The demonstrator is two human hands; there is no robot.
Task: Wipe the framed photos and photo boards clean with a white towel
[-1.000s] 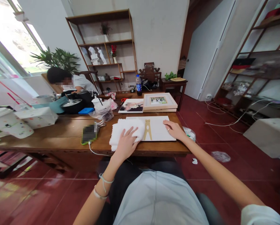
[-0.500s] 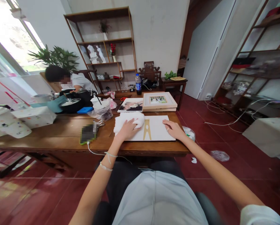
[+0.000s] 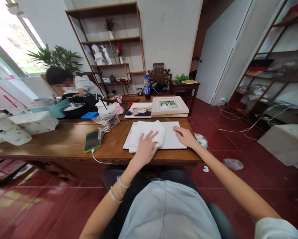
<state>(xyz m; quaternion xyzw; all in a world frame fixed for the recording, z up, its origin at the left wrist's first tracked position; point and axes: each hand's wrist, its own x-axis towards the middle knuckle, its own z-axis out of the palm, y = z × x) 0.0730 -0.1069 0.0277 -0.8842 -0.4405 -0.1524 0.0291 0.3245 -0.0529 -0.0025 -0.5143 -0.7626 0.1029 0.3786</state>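
My left hand (image 3: 147,146) lies with fingers spread on a folded white towel (image 3: 149,127), pressing it against a flat white board (image 3: 169,142). The towel covers the middle and much of the left part of the board. My right hand (image 3: 185,135) rests at the board's right edge, fingers stretched out over its surface, with a ring on one finger. The golden A-shaped piece seen on the board earlier is hidden, with the towel over that spot.
Behind the board, a light wooden picture frame (image 3: 169,103) and a photo print (image 3: 139,110) lie on the wooden table (image 3: 69,132). A charging phone (image 3: 92,141) is left of the board. A bottle (image 3: 147,88) stands farther back. Another person (image 3: 84,84) sits at the left.
My left hand has slid the towel to the right across the board, over the golden piece, baring the board's left edge. My right hand has stayed in place.
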